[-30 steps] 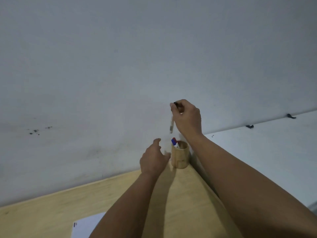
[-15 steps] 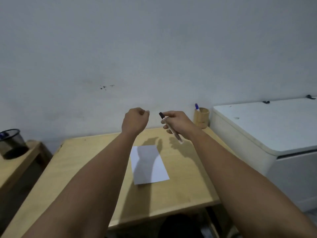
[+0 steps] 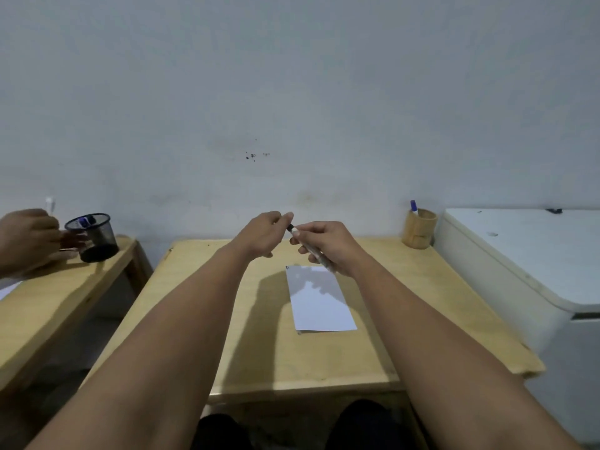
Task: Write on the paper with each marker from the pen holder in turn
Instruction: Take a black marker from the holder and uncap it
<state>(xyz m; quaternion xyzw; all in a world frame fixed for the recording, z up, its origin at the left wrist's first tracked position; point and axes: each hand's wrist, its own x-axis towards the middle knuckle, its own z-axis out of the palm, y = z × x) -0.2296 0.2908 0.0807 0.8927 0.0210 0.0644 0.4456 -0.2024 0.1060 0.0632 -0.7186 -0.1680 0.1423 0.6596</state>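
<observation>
Right hand [image 3: 328, 246] grips the marker [image 3: 310, 250] above the paper [image 3: 319, 300]; left hand [image 3: 264, 233] fingers [image 3: 285, 218] apparently pinch its black cap [image 3: 290, 227].

Table [image 3: 406, 306] lies bare around the paper [image 3: 319, 303]; pen holder [image 3: 418, 233] occupies the far right corner.

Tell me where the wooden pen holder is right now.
In the head view the wooden pen holder stands at the table's far right corner, against the wall, beside the white cabinet.
</observation>
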